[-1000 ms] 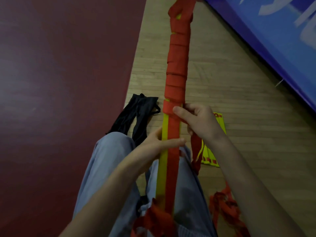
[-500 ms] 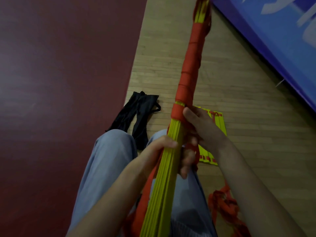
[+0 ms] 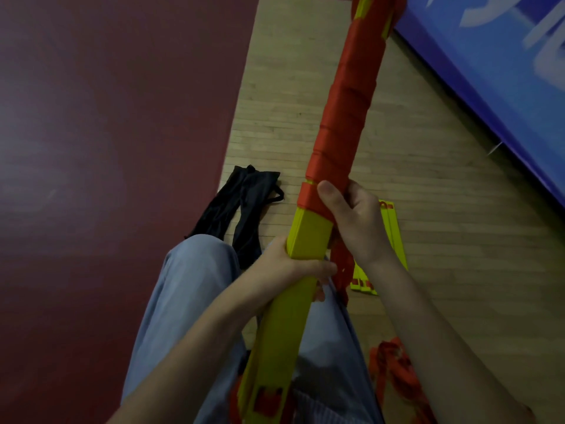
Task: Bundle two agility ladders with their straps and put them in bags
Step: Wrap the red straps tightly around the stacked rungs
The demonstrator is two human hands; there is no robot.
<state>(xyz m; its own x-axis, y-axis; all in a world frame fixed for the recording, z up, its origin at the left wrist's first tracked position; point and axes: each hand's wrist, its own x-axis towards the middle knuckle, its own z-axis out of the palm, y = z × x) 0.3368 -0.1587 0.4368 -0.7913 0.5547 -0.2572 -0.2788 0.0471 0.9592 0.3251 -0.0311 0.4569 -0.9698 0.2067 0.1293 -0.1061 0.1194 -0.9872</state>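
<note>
One ladder (image 3: pixel 308 237), left hand (image 3: pixel 284 267), right hand (image 3: pixel 357 221) gripping

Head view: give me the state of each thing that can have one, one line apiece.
ladder bundle: rungs stacked, far part strap-wrapped, near part bare.
red strap: wound in turns round the bundle's far part.
left hand: grips the bare yellow part.
right hand: grips the bundle at the last turn.
second ladder: flat on the floor, partly hidden.
black bags: limp on the floor.
loose strap: heaped on the floor.
</note>
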